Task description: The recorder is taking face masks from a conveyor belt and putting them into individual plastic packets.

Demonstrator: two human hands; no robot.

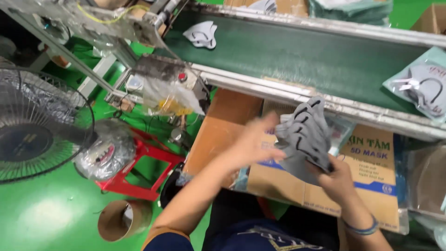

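A stack of grey folded face masks (304,137) with black ear loops is held at the centre of the view, above a flat cardboard carton (371,186) lying across the lap. The stack is gripped from below by the right hand (337,179), fingers closed around its lower edge. The left hand (253,146) is blurred at the stack's 9 o'clock side, with fingers spread; whether contact is made cannot be told.

The masks are judged light, soft and easily bent, and a loose stack is likely to fan or slip apart. A hold across the folded edge, with all layers pinched together, is advised; the ear loops are thin and should not be pulled.

A green conveyor belt (297,56) runs at 12 o'clock, with one loose mask (202,35) at 11 o'clock and a bagged mask pack (420,86) at 2 o'clock. A fan (32,125) stands at 9 o'clock.
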